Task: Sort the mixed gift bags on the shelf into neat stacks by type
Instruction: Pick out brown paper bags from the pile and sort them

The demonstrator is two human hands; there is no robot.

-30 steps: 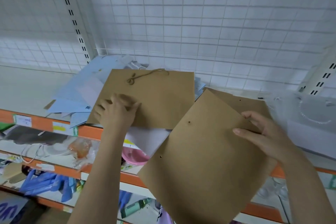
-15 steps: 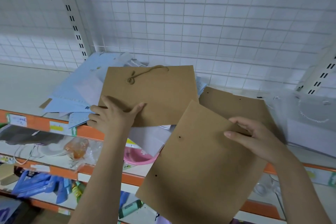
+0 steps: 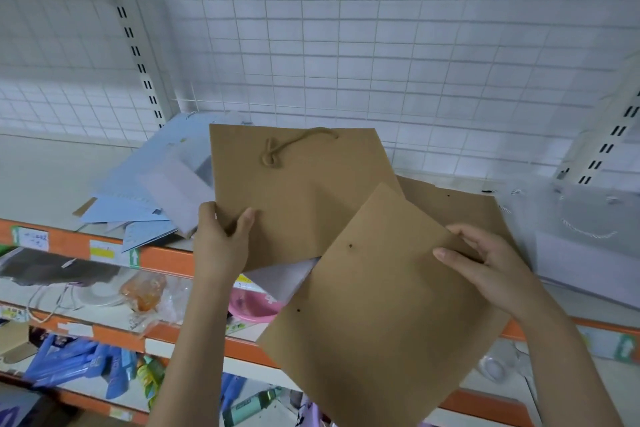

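1. Nearest the camera, the right hand (image 3: 485, 267) holds a flat kraft bag without a handle (image 3: 374, 315) by its right edge, thumb curled on top and fingers round the side. The bag is tilted, and its lower part hangs out past the shelf's orange front edge (image 3: 162, 256).
2. The left hand (image 3: 221, 239) grips the lower left corner of a kraft bag with a twine handle (image 3: 298, 191), thumb pressed on the face and fingers curled behind the edge. This bag's near edge also reaches over the shelf front, and the tilted bag overlaps its right lower corner.
3. A pale grey bag (image 3: 280, 276) pokes out from beneath the two kraft bags, over the front edge.
4. A third kraft bag (image 3: 460, 208) lies flat on the shelf behind the right hand, partly covered by the tilted one.
5. To the left lies a loose fan of light blue bags (image 3: 128, 204), some corners overhanging the front edge; a grey bag (image 3: 176, 191) rests on them.
6. At right, translucent white bags with cord handles (image 3: 581, 236) lie just beside the third kraft bag.
7. The white shelf top (image 3: 45, 170) is bare at far left. Behind stands a white wire grid back panel (image 3: 346, 45) with slotted uprights (image 3: 131, 35).
8. Lower shelves show blue packets (image 3: 69, 364) and a pink bowl (image 3: 249, 305).
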